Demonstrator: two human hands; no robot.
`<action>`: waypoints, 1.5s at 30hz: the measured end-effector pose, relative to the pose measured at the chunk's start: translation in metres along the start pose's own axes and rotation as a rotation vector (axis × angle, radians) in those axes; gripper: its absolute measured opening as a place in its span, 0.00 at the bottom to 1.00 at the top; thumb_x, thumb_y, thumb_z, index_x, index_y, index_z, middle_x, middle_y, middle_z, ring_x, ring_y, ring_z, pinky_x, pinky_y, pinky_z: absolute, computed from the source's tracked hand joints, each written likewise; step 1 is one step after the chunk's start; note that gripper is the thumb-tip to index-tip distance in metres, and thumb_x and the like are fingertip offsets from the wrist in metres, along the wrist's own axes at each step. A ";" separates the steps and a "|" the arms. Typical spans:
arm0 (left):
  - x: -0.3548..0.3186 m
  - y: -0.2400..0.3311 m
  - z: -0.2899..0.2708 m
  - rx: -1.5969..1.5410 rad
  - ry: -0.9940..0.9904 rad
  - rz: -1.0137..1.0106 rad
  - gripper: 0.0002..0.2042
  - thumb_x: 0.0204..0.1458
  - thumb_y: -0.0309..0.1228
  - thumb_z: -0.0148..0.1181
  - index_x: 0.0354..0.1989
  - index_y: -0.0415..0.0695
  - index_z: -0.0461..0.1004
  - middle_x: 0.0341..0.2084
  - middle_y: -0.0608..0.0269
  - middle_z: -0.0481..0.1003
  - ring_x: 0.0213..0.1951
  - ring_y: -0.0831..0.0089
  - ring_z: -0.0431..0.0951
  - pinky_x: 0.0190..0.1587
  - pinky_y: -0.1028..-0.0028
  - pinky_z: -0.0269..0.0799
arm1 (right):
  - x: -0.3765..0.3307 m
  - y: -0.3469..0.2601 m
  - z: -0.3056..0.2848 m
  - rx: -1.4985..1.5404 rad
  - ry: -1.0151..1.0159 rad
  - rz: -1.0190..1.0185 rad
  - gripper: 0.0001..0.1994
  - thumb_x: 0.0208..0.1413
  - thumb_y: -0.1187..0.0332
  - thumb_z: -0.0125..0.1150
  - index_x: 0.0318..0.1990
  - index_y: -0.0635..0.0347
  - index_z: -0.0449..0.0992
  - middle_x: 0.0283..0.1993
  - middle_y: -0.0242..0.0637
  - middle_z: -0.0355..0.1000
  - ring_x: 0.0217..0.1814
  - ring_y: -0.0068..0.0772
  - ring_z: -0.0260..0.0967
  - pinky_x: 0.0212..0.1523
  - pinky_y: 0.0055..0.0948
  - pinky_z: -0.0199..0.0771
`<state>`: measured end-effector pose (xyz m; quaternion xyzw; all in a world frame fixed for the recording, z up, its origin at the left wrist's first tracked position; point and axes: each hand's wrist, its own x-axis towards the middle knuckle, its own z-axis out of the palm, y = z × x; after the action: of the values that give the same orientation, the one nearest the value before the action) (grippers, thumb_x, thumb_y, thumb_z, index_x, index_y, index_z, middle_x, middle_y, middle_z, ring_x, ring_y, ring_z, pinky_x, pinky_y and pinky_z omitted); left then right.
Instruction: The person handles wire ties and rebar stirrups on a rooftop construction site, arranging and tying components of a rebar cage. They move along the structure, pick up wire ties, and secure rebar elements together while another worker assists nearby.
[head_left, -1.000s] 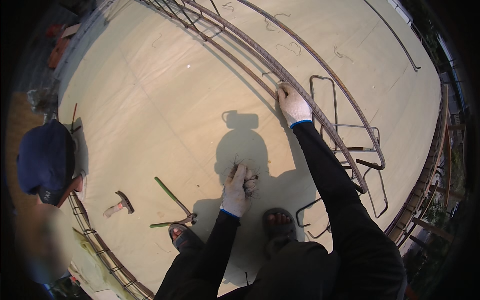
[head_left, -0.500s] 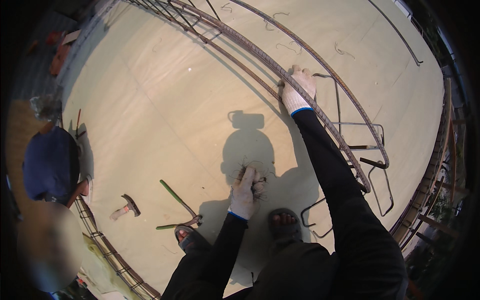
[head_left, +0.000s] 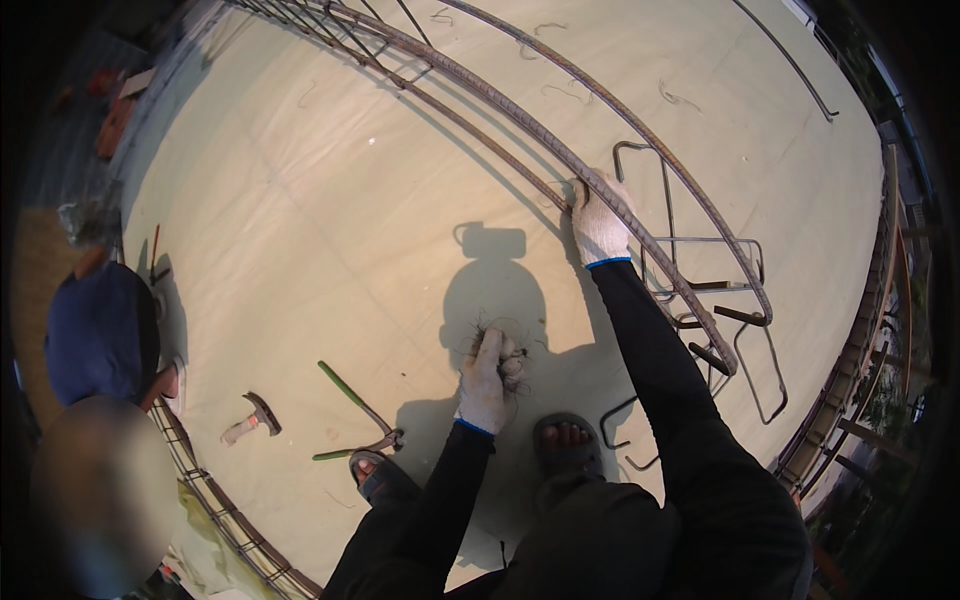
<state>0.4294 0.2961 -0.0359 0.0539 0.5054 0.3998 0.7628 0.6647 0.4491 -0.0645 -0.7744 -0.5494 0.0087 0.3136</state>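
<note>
- Gripping the long rebar (head_left: 560, 150) near the floor's far edge, the right hand (head_left: 598, 222) was clenched around it.
- Left hand (head_left: 487, 380) clutched a tie-wire bundle (head_left: 500, 335); tying the bar to its stirrups (head_left: 700, 270) likely came next, needing one wire pulled free.

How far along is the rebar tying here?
Done: long bars lie together as a cage, with several stirrups already standing around them. In hand: the right hand has its grip on a ribbed bar, and the left hand holds a bunch of thin wire. Left: one bent stirrup lies loose by the feet; pincers and hammer lie untouched on the sheet.
</note>
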 end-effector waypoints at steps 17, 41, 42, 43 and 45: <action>0.024 0.011 -0.034 0.027 -0.037 -0.036 0.08 0.70 0.38 0.54 0.39 0.49 0.71 0.26 0.72 0.66 0.24 0.81 0.62 0.27 0.77 0.59 | -0.079 -0.063 -0.056 0.686 -0.714 0.218 0.14 0.67 0.65 0.54 0.47 0.63 0.82 0.39 0.51 0.79 0.45 0.50 0.79 0.48 0.42 0.77; 0.045 0.031 0.018 0.191 -0.256 0.074 0.13 0.71 0.35 0.56 0.57 0.44 0.74 0.31 0.71 0.73 0.28 0.83 0.71 0.28 0.78 0.68 | -0.104 -0.083 -0.048 0.268 -0.165 0.415 0.14 0.62 0.59 0.56 0.35 0.61 0.81 0.32 0.51 0.79 0.38 0.60 0.78 0.40 0.50 0.77; 0.042 0.032 0.029 0.163 -0.238 0.090 0.13 0.70 0.36 0.58 0.57 0.43 0.75 0.31 0.71 0.74 0.28 0.83 0.71 0.27 0.79 0.67 | -0.111 -0.086 -0.053 0.292 -0.135 0.396 0.14 0.62 0.59 0.57 0.34 0.60 0.80 0.32 0.51 0.78 0.38 0.59 0.78 0.40 0.50 0.77; 0.039 0.031 0.041 0.135 -0.218 0.105 0.14 0.69 0.36 0.59 0.57 0.43 0.75 0.32 0.71 0.75 0.28 0.82 0.71 0.27 0.80 0.66 | -0.117 -0.091 -0.056 0.317 -0.106 0.376 0.14 0.62 0.59 0.57 0.34 0.60 0.80 0.33 0.51 0.78 0.38 0.59 0.78 0.39 0.50 0.77; 0.038 0.038 0.049 0.127 -0.211 0.146 0.15 0.68 0.39 0.61 0.55 0.42 0.77 0.31 0.71 0.76 0.27 0.83 0.71 0.26 0.80 0.65 | -0.116 -0.111 -0.070 0.374 -0.129 0.375 0.12 0.63 0.60 0.60 0.33 0.60 0.80 0.35 0.49 0.78 0.39 0.57 0.78 0.39 0.48 0.77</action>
<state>0.4549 0.3632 -0.0215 0.1805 0.4417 0.4136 0.7754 0.5498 0.3388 0.0086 -0.7891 -0.4039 0.2173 0.4086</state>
